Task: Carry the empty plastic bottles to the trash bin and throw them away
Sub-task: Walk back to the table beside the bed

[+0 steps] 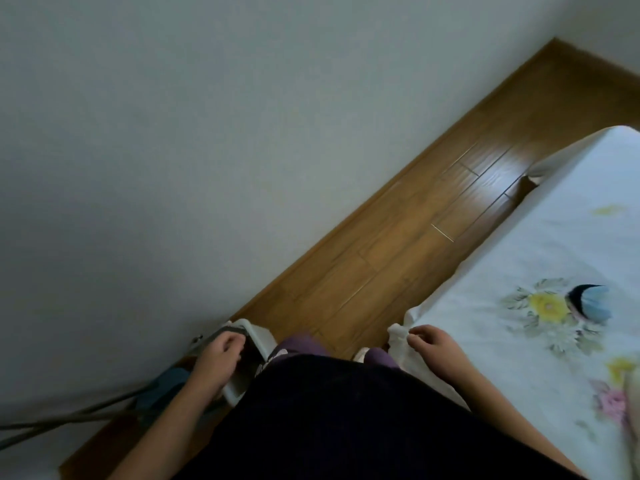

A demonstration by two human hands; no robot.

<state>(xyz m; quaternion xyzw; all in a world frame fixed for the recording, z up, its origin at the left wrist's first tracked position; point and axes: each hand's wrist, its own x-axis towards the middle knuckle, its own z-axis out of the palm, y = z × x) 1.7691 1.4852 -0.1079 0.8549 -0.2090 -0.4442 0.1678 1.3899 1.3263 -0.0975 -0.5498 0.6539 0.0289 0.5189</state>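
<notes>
Left hand [221,351]: fingers bent downward over the dark mouth of the bin [258,336]; whether they grip anything cannot be told, and no bottle can be made out in the blur. Bin: white, hard, rounded-corner rim, dark inside, with a grey flap at its far edge just beyond the left fingertips; it stands on the floor directly under that hand, close to the wall [207,133]. Wall: plain, matt, pale grey, beyond and to the left of the left hand. Floor [398,237]: glossy brown wood planks forming a narrow strip between the two hands and running away ahead of them. Right hand [433,344]: fingers loosely curled, holding nothing, just beside the bunched corner of the sheet [554,237]. Sheet: soft white cloth printed with yellow and pink flowers, covering the bed to the right of the right hand. Fan-shaped item [588,303]: blue and black, lying on the sheet beyond the right hand. Slippers [301,342]: purple, soft, on the floor between the hands. Rods [69,415]: thin, dark, slanting, to the left of the left hand, beside a blurred blue shape [169,379]. Garment [346,410]: dark cloth, nearest the camera, between both forearms.
</notes>
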